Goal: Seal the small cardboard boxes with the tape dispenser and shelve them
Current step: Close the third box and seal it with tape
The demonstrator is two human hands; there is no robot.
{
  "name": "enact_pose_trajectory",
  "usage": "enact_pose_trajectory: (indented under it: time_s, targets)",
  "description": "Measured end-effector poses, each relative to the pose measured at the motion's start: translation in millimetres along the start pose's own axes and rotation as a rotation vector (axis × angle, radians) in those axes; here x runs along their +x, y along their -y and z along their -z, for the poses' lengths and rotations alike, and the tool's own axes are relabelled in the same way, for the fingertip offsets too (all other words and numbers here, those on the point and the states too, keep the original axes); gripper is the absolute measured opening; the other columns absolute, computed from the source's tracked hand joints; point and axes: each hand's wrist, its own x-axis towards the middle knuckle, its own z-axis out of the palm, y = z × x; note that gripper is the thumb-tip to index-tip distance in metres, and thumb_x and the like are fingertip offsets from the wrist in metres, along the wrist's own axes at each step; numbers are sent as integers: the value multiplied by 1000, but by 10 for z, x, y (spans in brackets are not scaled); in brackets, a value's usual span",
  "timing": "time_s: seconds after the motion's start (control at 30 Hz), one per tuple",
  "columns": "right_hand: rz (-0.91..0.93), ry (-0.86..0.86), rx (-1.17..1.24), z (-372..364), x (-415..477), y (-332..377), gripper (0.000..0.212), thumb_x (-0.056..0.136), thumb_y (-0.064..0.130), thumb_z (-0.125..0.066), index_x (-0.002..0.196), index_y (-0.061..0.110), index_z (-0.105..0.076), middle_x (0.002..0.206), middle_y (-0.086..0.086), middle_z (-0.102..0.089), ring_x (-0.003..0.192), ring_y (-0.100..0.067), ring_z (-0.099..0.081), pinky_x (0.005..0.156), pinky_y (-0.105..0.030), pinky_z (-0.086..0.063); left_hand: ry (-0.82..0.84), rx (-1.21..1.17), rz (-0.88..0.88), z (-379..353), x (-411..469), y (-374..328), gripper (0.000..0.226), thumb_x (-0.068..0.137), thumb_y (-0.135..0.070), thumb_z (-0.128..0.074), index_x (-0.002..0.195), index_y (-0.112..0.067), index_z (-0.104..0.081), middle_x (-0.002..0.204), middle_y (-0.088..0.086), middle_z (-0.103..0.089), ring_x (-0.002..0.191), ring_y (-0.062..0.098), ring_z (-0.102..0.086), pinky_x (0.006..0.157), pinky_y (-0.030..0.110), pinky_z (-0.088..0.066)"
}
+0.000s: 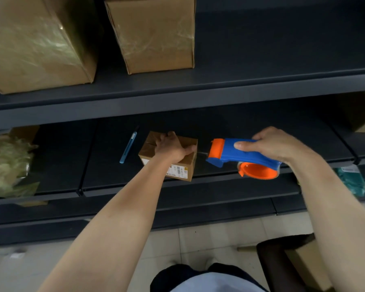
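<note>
Forearms reach in from the bottom edge toward the lower shelf [114, 182]. A blue cutter [128, 147] lies at left. Next, the left hand [171, 148] curls over the small box [189, 164] on that shelf, thumb on its right edge. The box looks light and stiff, so it is best pinned from above. The right hand [278, 146] wraps the tape dispenser [240, 152], whose nose sits just beside the box.

Matt cardboard box [185, 163], glossy plastic tape dispenser [236, 152], matt shelf [105, 165]
</note>
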Motion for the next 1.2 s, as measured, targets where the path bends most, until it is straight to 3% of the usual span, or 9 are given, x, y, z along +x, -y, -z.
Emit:
enact_pose_trajectory:
  time_s: [0.1,0.23,0.43,0.57,0.63,0.7,0.9,1.07,1.2]
  targets:
    - [-21,-39,-97,10,45,21,58,74,66,-67,93,11,-66,91,-7,-64,72,-18,-57,61,-29,-41,0,9,1,12,-10,-8,91,80,-66,-55,145,-11,-21,147,15,-30,133,36,-33,104,48,-38]
    - [-31,-44,-183,-332,201,179,68,75,65,-66,111,8,-62,110,-14,-64,97,-31,-62,72,-30,-44,-9,28,-9,19,-63,-41,94,82,-64,-55,147,-9,-15,151,16,-22,138,37,-26,107,47,-33]
    - [52,-81,-293,-466,223,576,46,81,58,-65,97,17,-53,89,-5,-54,83,-24,-53,69,-30,-41,-57,35,-29,-20,-88,-40,97,80,-66,-56,147,-9,-14,151,16,-21,138,36,-25,106,46,-31]
    - [112,-188,-485,-593,179,703,35,83,43,-68,103,15,-62,89,-7,-59,91,-25,-61,68,-30,-43,-84,28,-22,-15,-117,-70,94,82,-63,-56,146,-9,-15,150,15,-21,138,37,-24,106,46,-30]
    - [101,-138,-529,-827,147,631,36,84,38,-69,108,12,-64,92,-7,-63,92,-25,-63,68,-29,-43,-94,24,-35,-25,-141,-77,95,82,-62,-57,147,-8,-14,150,16,-21,138,37,-23,107,46,-29]
    - [40,-113,-410,-953,147,516,40,86,44,-65,108,10,-62,91,-7,-61,93,-26,-62,69,-31,-43,-123,40,-45,-49,-181,-77,99,79,-65,-58,146,-8,-13,150,16,-21,137,37,-23,107,46,-28]
    - [-58,-360,-164,-649,148,213,50,88,55,-57,104,8,-60,97,-12,-63,97,-33,-62,69,-32,-43,-247,201,-21,-184,-229,-173,96,68,-64,-66,136,-10,-23,136,13,-34,122,34,-36,97,43,-34]
    - [-106,-400,110,-641,135,-61,50,84,59,-59,78,9,-58,65,-2,-51,66,-25,-56,50,-26,-33,-283,221,-16,-266,-231,-222,89,71,-58,-65,135,-11,-26,135,13,-35,121,34,-37,96,44,-34]
    - [-112,-390,198,-718,119,-210,52,83,59,-59,65,11,-51,61,-2,-51,55,-18,-51,46,-26,-32,-274,223,-27,-244,-225,-184,94,72,-68,-60,138,-11,-23,137,14,-33,124,35,-35,99,46,-33]
